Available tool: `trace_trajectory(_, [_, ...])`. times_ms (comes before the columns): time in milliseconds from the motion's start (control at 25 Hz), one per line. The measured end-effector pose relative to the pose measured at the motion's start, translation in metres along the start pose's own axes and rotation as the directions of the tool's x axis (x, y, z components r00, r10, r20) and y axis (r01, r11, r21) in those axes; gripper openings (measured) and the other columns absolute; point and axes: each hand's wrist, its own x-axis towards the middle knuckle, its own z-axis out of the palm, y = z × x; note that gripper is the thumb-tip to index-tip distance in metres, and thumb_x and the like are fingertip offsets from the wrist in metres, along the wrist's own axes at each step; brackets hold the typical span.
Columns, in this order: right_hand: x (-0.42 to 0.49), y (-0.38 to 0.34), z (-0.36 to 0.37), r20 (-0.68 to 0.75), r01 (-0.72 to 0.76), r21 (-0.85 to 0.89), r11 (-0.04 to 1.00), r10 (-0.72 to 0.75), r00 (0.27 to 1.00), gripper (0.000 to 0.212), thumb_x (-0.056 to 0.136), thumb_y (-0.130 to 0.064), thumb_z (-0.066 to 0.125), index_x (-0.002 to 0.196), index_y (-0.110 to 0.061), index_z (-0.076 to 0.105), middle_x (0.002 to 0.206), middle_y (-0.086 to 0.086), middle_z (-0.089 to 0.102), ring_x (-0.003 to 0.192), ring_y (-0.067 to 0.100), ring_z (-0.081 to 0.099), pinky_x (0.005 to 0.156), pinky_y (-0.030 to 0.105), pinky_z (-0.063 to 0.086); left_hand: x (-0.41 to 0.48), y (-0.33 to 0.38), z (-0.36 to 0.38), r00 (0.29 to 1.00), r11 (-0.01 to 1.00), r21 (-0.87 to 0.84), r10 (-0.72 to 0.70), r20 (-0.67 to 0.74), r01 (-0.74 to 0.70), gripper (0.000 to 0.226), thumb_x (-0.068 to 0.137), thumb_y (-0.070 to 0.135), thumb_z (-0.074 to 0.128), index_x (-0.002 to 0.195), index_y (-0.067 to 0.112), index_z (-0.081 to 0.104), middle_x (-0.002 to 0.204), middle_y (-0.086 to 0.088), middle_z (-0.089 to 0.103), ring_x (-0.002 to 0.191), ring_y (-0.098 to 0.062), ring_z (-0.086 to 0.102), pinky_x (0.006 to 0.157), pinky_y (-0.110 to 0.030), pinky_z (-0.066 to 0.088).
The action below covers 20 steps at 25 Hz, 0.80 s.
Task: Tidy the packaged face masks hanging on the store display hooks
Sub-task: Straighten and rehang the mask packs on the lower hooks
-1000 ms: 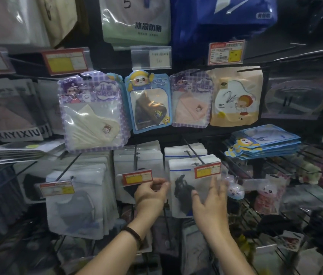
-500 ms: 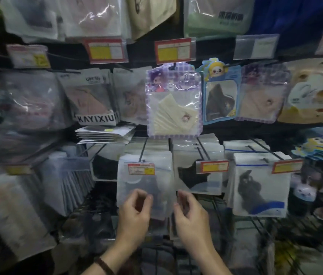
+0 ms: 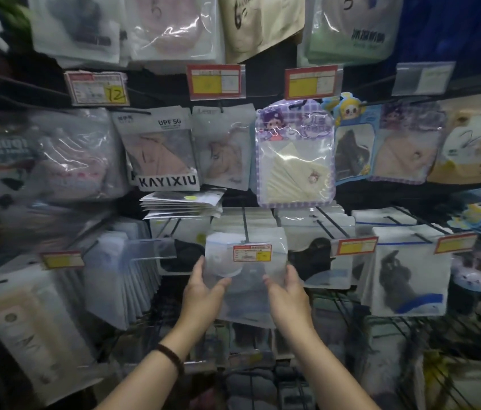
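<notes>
A frosted white mask pack point(image 3: 245, 279) hangs at the front of a stack on a black display hook point(image 3: 245, 226) with a red and yellow price tag point(image 3: 251, 253) at its tip. My left hand point(image 3: 203, 288) grips the pack's left edge and my right hand point(image 3: 288, 291) grips its right edge, thumbs on the front. To the right hang more frosted packs with dark masks inside point(image 3: 408, 276). Above hangs a purple checked children's mask pack point(image 3: 295, 155).
Packed hooks fill the wall: a KAYIXIU pack point(image 3: 162, 149), a flat pile of packs point(image 3: 183, 202), tightly filed white packs point(image 3: 127, 276) at left, cartoon packs point(image 3: 351, 140) at right. Price tags jut from hook ends. Wire shelving point(image 3: 351, 321) runs below.
The view has swung left along the display. My hands left the pack with the dark mask at right and now hold both edges of the frosted pack one hook over.
</notes>
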Motion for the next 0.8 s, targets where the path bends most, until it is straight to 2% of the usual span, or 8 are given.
trace_trajectory(160, [0.006, 0.006, 0.0, -0.054, 0.037, -0.036, 0.999, -0.039, 0.998, 0.067, 0.095, -0.056, 0.057, 0.157, -0.037, 0.046, 0.153, -0.007, 0.062, 0.14, 0.024, 0.06, 0.115, 0.052, 0.051, 0.003, 0.002, -0.008, 0.995, 0.998, 0.051, 0.025, -0.096, -0.02, 0.048, 0.1, 0.024, 0.075, 0.146, 0.02, 0.062, 0.133, 0.009, 0.069, 0.118, -0.009, 0.065, 0.101, -0.028, 0.052])
trace_trajectory(240, [0.001, 0.0, -0.003, -0.117, 0.075, -0.069, 0.995, -0.083, 0.99, 0.054, 0.101, -0.048, 0.059, 0.153, -0.03, 0.055, 0.146, -0.007, 0.067, 0.134, 0.022, 0.063, 0.113, 0.046, 0.053, 0.003, 0.004, -0.014, 0.984, 0.994, 0.096, 0.067, -0.166, -0.051, 0.032, 0.1, 0.033, 0.075, 0.13, 0.02, 0.074, 0.116, 0.011, 0.075, 0.107, -0.009, 0.071, 0.096, -0.03, 0.058])
trace_trajectory(320, [-0.001, -0.002, -0.007, -0.22, 0.115, -0.085, 0.99, -0.131, 0.967, 0.033, 0.106, -0.036, 0.063, 0.136, -0.025, 0.069, 0.121, -0.009, 0.076, 0.116, 0.018, 0.07, 0.097, 0.035, 0.056, 0.003, 0.006, -0.02, 0.968, 0.991, 0.11, 0.094, -0.231, -0.07, 0.02, 0.098, 0.035, 0.077, 0.113, 0.022, 0.079, 0.101, 0.012, 0.078, 0.099, -0.011, 0.075, 0.087, -0.033, 0.063])
trace_trajectory(400, [-0.002, -0.001, -0.011, -0.319, 0.132, -0.059, 0.989, -0.144, 0.937, 0.015, 0.105, -0.03, 0.066, 0.115, -0.025, 0.077, 0.096, -0.015, 0.073, 0.098, 0.015, 0.072, 0.081, 0.03, 0.052, 0.003, 0.006, -0.025, 0.967, 0.994, 0.088, 0.089, -0.24, -0.07, 0.008, 0.096, 0.032, 0.081, 0.1, 0.025, 0.081, 0.09, 0.011, 0.079, 0.093, -0.013, 0.077, 0.079, -0.033, 0.064])
trace_trajectory(480, [-0.005, 0.0, -0.015, -0.375, 0.145, 0.018, 0.989, -0.128, 0.918, 0.008, 0.102, -0.028, 0.072, 0.095, -0.028, 0.075, 0.085, -0.018, 0.072, 0.09, 0.012, 0.073, 0.076, 0.029, 0.051, 0.002, 0.002, -0.029, 0.976, 0.999, 0.0, 0.044, -0.211, -0.045, 0.003, 0.092, 0.03, 0.085, 0.092, 0.029, 0.082, 0.086, 0.01, 0.081, 0.089, -0.013, 0.078, 0.083, -0.04, 0.066])
trace_trajectory(560, [-0.006, 0.004, -0.018, -0.399, 0.176, 0.123, 0.977, -0.114, 0.91, 0.011, 0.097, -0.025, 0.078, 0.087, -0.028, 0.076, 0.081, -0.013, 0.076, 0.084, 0.011, 0.074, 0.077, 0.032, 0.057, -0.003, 0.0, -0.033, 0.982, 0.994, -0.107, -0.014, -0.189, -0.006, 0.004, 0.089, 0.029, 0.088, 0.092, 0.03, 0.084, 0.089, 0.011, 0.083, 0.089, -0.014, 0.08, 0.089, -0.047, 0.066])
trace_trajectory(640, [-0.01, 0.011, -0.02, -0.399, 0.22, 0.216, 0.951, -0.12, 0.909, 0.009, 0.094, -0.022, 0.082, 0.087, -0.026, 0.079, 0.079, -0.009, 0.079, 0.08, 0.011, 0.075, 0.079, 0.034, 0.061, -0.011, -0.004, -0.036, 0.983, 0.975, -0.219, -0.065, -0.172, 0.026, 0.009, 0.088, 0.026, 0.089, 0.097, 0.026, 0.086, 0.094, 0.006, 0.085, 0.093, -0.017, 0.082, 0.093, -0.049, 0.065])
trace_trajectory(800, [-0.022, 0.024, -0.03, -0.407, 0.28, 0.36, 0.89, -0.12, 0.906, 0.008, 0.093, -0.017, 0.084, 0.087, -0.02, 0.081, 0.081, -0.004, 0.082, 0.082, 0.018, 0.077, 0.081, 0.035, 0.059, -0.037, -0.003, -0.035, 0.991, 0.928, -0.371, -0.068, -0.115, 0.02, 0.017, 0.089, 0.017, 0.088, 0.106, 0.017, 0.086, 0.104, -0.004, 0.085, 0.103, -0.026, 0.081, 0.099, -0.052, 0.062])
